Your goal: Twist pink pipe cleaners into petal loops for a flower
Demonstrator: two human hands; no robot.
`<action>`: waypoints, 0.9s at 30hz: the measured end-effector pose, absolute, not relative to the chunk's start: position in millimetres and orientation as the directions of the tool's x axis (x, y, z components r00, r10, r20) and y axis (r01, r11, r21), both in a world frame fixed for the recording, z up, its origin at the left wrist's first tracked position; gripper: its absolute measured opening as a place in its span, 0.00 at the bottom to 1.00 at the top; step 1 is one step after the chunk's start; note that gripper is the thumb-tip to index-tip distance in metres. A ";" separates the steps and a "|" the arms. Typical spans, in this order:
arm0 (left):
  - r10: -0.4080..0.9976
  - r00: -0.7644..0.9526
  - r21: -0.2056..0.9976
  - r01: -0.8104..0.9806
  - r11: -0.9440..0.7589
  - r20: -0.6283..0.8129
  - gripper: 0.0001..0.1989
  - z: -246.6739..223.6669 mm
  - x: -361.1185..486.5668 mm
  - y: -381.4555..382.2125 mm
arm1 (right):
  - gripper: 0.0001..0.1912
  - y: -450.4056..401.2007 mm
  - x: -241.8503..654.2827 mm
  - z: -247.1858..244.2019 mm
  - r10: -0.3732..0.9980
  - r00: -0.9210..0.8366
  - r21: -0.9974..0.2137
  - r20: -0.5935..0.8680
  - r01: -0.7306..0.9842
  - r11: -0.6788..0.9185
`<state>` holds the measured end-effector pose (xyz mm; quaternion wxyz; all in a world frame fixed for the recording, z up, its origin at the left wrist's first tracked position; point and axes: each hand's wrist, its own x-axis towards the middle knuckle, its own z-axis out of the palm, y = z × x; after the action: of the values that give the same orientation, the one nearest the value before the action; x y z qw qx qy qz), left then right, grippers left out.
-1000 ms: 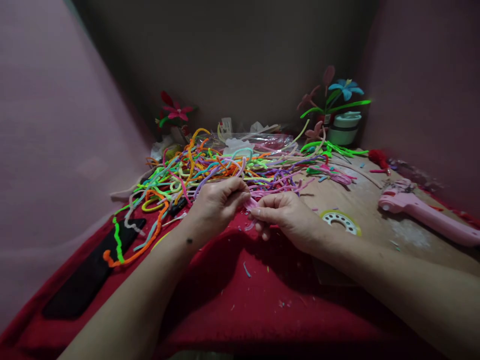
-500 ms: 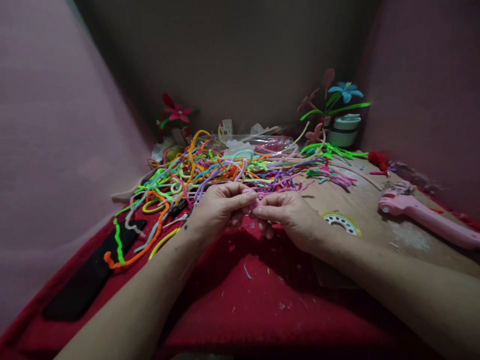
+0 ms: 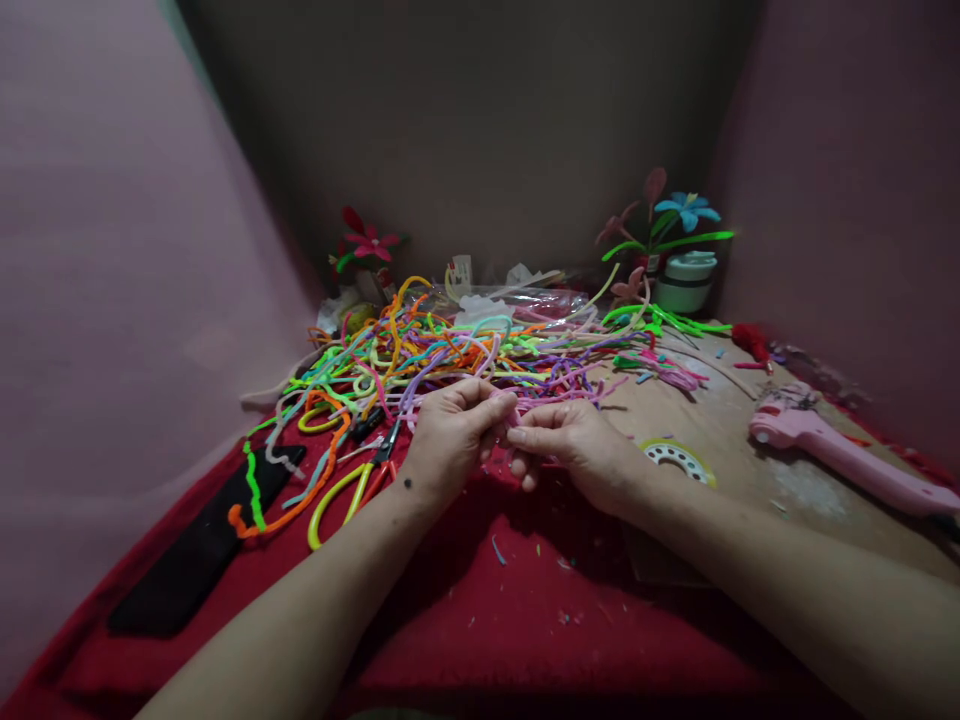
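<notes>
My left hand and my right hand meet over the red cloth, thumbs and fingers pinched together. Between them is a small piece of pink pipe cleaner, mostly covered by the fingertips. Both hands grip it, the left from one side and the right from the other. Just beyond the fingers spreads a tangled heap of coloured pipe cleaners. Scissors with yellow and red handles lie beside my left wrist, partly under the forearm.
A black flat case lies at left. On the brown board at right are a tape roll and a pink tool, perhaps a trimmer. Pipe-cleaner flowers and a pale green pot stand behind. Scraps dot the red cloth.
The view has shifted slightly, so the scene sits lower. My left forearm has uncovered more of the scissors. Both hands keep their pinch on the pink pipe cleaner.
</notes>
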<state>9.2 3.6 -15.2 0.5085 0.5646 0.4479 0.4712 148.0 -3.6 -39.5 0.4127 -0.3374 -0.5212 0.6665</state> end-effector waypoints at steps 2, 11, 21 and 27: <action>0.980 0.196 0.999 -0.009 -0.041 0.042 0.12 -15.9 6.2 6.5 | 0.12 -4.1 147.7 -40.1 0.901 -0.433 -0.973 -0.022 -0.196 -0.119; 0.967 0.255 1.000 -0.005 0.006 -0.005 0.13 -14.8 3.2 11.6 | 0.11 -4.8 147.1 -43.9 0.902 -0.432 -0.960 -0.023 -0.242 -0.140; 0.926 0.365 0.870 0.422 -0.254 0.093 0.08 -19.0 0.1 14.4 | 0.12 10.4 151.5 -54.5 0.976 -0.215 -0.911 -0.027 -0.397 -0.112; 0.739 0.465 0.281 0.718 -0.637 0.487 0.10 -35.4 2.4 7.2 | 0.16 9.9 151.9 -58.1 0.977 -0.207 -0.959 -0.057 -0.261 -0.112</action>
<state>2.4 7.2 -35.4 0.0183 0.8558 0.4255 0.2936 151.9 9.9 -58.1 0.4897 -0.3955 -0.4521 0.6320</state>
